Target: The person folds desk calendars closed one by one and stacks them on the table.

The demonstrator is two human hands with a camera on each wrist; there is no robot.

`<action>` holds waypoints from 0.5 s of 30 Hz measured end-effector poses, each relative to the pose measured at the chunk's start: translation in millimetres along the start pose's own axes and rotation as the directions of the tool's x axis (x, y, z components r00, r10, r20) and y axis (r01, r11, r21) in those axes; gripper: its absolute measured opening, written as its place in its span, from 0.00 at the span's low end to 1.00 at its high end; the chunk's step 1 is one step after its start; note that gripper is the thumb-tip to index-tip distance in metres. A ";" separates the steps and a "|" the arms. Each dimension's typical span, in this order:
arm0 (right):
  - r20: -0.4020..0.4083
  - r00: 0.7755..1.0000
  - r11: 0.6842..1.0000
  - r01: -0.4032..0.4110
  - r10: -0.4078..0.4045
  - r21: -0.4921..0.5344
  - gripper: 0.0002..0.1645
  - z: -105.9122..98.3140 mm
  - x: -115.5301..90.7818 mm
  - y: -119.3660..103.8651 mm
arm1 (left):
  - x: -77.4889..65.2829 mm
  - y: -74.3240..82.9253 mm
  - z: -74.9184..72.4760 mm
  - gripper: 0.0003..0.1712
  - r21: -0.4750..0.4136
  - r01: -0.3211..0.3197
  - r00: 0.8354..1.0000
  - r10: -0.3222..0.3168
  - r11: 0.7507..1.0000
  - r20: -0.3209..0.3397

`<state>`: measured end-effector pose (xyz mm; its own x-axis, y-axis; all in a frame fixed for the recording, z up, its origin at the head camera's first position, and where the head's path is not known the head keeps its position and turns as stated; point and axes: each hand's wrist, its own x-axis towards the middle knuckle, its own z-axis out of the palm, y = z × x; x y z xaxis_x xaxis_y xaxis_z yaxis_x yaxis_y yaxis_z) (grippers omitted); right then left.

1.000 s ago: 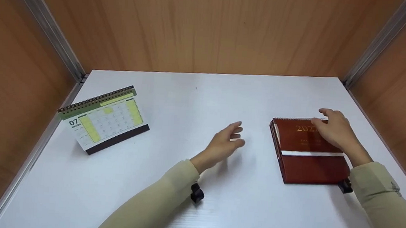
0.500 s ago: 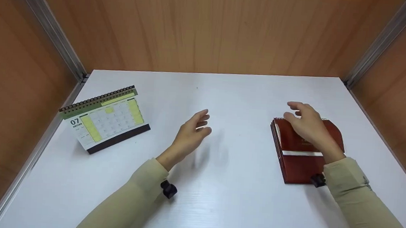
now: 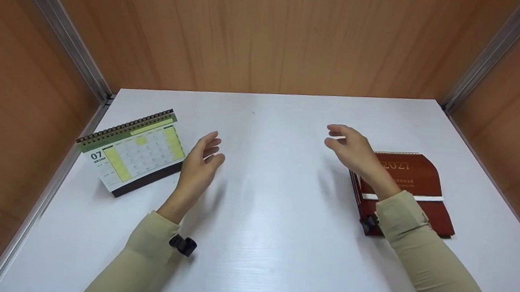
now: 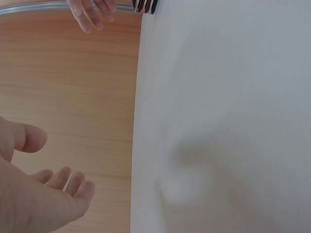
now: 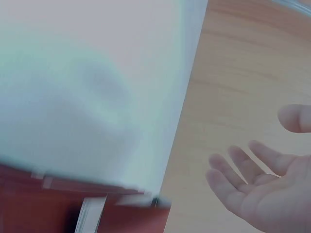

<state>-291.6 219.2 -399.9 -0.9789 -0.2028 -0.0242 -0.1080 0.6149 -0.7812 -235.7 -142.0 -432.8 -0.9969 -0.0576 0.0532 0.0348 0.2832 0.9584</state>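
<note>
On the left of the table, a spiral-bound desk calendar [image 3: 138,151] stands tilted, its page marked 07 with yellow columns. My left hand [image 3: 198,169] hovers just right of it, fingers relaxed and holding nothing. Over on the right is a dark red 2027 desk calendar [image 3: 411,175] with a white band across it, lying on the table. Above its left edge my right hand [image 3: 353,152] is in the air with loosely bent fingers and nothing in them. The right wrist view shows the red calendar [image 5: 131,213] blurred, below that empty right hand [image 5: 262,184].
A white table [image 3: 255,219] carries both calendars. Wood-grain panels [image 3: 267,36] rise behind it and at both sides, joined by metal corner strips [image 3: 62,31]. Small black wrist cameras [image 3: 183,245] hang under the sleeves.
Both hands have moved left: my left hand from mid-table to beside the 07 calendar, my right hand from over the red calendar's right part to its left edge. Neither calendar has moved.
</note>
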 end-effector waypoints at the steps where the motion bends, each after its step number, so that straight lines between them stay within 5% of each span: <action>1: 0.003 1.000 1.000 0.002 -0.002 0.010 0.34 4.3 1.4 -3.3 | -0.9 -1.1 -5.6 0.35 0.002 0.004 1.000 -0.004 1.000 -0.011; 9: 0.030 0.999 0.996 0.027 -0.029 0.088 0.32 42.3 12.2 -25.1 | -17.5 -8.0 -55.2 0.37 0.039 0.002 0.994 0.002 0.999 -0.110; 15: 0.044 0.996 0.987 0.070 -0.077 0.142 0.32 65.7 18.6 -39.3 | -31.3 -16.2 -78.8 0.36 0.046 -0.026 0.975 0.035 0.999 -0.220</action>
<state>-294.2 141.2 -410.6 -0.9591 -0.2828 0.0089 -0.1510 0.4849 -0.8614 -199.6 -220.2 -427.9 -0.9551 -0.2572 0.1472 0.0569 0.3283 0.9429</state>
